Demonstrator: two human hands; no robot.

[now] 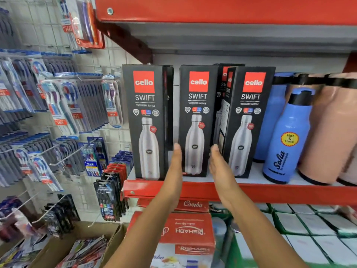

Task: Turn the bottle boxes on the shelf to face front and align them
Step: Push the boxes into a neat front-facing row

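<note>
Three black Cello Swift bottle boxes stand upright on the red-edged shelf (270, 192), fronts toward me. The left box (146, 120) stands apart, with a gap to its right. The middle box (197, 120) has my hands flat against both sides: my left hand (176, 167) on its left lower edge, my right hand (219, 167) on its right lower edge. The right box (249, 120) is turned slightly, showing its left side. Behind the middle and right boxes, another box (224, 78) peeks out, mostly hidden.
Blue bottles (287, 140) and pink bottles (328, 132) stand right of the boxes. The upper red shelf (212, 8) overhangs. Toothbrush packs (58, 105) hang on the wire grid at left. Red Rishabh boxes (189, 229) sit on the shelf below.
</note>
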